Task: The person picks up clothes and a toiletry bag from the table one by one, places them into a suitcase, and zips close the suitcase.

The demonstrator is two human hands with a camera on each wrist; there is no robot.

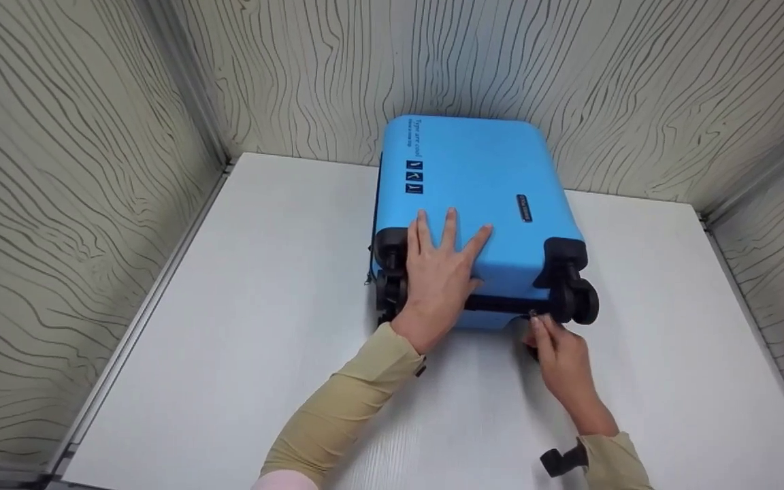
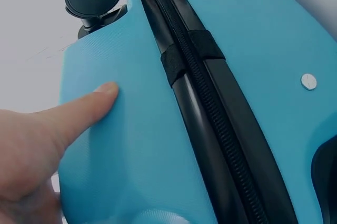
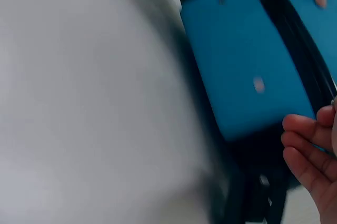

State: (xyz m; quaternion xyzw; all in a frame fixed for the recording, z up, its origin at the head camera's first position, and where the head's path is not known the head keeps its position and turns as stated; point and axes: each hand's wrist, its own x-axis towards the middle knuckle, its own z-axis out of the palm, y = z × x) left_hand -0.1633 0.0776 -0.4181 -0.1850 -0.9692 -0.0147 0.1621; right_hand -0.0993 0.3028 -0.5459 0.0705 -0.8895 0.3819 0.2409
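A light blue hard-shell suitcase (image 1: 480, 170) lies on its side, its wheeled end toward me. My left hand (image 1: 438, 282) rests on its upper shell near the left wheel (image 1: 390, 289), fingers spread straight. In the left wrist view its thumb (image 2: 97, 103) lies on the blue end face beside the black zipper (image 2: 202, 87), which is closed along the stretch seen there. Near the right wheel (image 1: 574, 299), my right hand (image 1: 562, 357) pinches a small metal zipper pull (image 1: 533, 314) between thumb and forefinger. The right wrist view shows that hand's other fingers (image 3: 305, 147) loosely bent.
The suitcase stands on a white tabletop (image 1: 283, 272), close to the wood-grain patterned back wall (image 1: 297, 75). Similar panels rise at left and right, with a metal rail (image 1: 154, 292) along the left edge. A black strap device (image 1: 562, 461) is on the right wrist.
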